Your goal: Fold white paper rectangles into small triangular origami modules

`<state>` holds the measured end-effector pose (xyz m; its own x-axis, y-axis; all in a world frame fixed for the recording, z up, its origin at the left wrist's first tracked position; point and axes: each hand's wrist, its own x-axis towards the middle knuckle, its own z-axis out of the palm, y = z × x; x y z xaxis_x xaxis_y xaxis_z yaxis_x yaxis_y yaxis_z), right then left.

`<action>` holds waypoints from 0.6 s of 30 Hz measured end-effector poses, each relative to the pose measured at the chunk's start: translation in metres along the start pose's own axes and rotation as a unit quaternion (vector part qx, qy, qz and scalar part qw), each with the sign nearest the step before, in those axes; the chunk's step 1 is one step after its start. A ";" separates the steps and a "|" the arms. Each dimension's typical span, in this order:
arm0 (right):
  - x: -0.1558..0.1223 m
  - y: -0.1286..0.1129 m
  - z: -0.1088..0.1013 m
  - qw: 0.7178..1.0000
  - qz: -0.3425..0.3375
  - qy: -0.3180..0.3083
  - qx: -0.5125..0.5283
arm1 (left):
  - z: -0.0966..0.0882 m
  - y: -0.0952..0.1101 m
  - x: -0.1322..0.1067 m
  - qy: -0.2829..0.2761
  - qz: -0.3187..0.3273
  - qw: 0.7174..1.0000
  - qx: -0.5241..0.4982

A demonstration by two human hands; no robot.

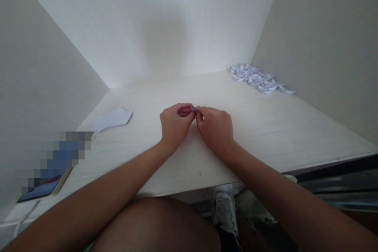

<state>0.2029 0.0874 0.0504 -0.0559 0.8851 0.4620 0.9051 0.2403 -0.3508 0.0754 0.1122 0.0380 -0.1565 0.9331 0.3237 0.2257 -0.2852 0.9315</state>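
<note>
My left hand and my right hand meet over the middle of a pale wooden desk. Both are closed in a pinch on a small folded piece of light blue paper held between their fingertips. Most of the paper is hidden by the fingers. The hands rest on or just above the desk top.
A pile of several folded paper pieces lies at the back right by the wall. A flat sheet of paper lies at the left. A dark notebook or tablet sits at the front left edge. White walls enclose the desk on three sides.
</note>
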 end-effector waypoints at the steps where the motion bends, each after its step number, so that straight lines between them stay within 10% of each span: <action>1: 0.000 0.000 0.001 1.000 -0.008 0.005 -0.002 | 0.000 -0.002 0.000 0.003 -0.008 1.000 -0.011; 18: 0.008 0.005 0.013 0.988 0.019 0.059 0.140 | 0.002 -0.015 0.011 -0.073 -0.003 0.987 -0.142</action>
<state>0.2016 0.1012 0.0422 0.0402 0.8472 0.5298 0.7532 0.3228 -0.5732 0.0723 0.1274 0.0277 -0.0125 0.9510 0.3091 -0.0573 -0.3093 0.9492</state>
